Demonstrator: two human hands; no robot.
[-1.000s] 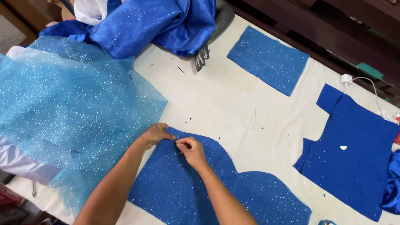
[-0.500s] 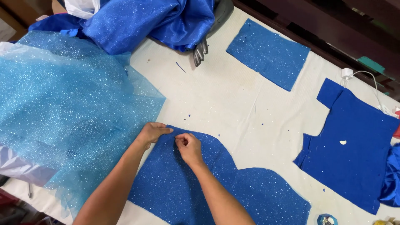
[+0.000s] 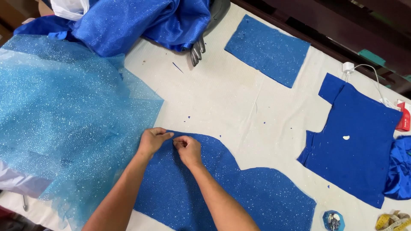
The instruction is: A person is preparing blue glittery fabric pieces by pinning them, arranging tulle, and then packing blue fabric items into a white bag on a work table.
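A curved piece of dark blue glitter fabric [image 3: 239,192] lies flat on the white table [image 3: 222,102] in front of me. My left hand [image 3: 153,141] and my right hand [image 3: 187,149] meet at its upper left edge, fingers pinched together on the cloth. Something very small may be between the fingertips; I cannot tell what. A wide sheet of light blue sparkly tulle [image 3: 64,124] spreads to the left, its edge just beside my left hand.
Shiny blue satin [image 3: 137,21] is heaped at the back, scissors [image 3: 197,50] beside it. A blue rectangle [image 3: 267,49] and a cut bodice-shaped piece [image 3: 359,141] lie to the right. A small pin box [image 3: 333,220] and yellow tape measure [image 3: 394,221] sit at the near right.
Both hands stay at the same spot on the fabric edge, fingertips drawing slightly closer together. The view has shifted a little.
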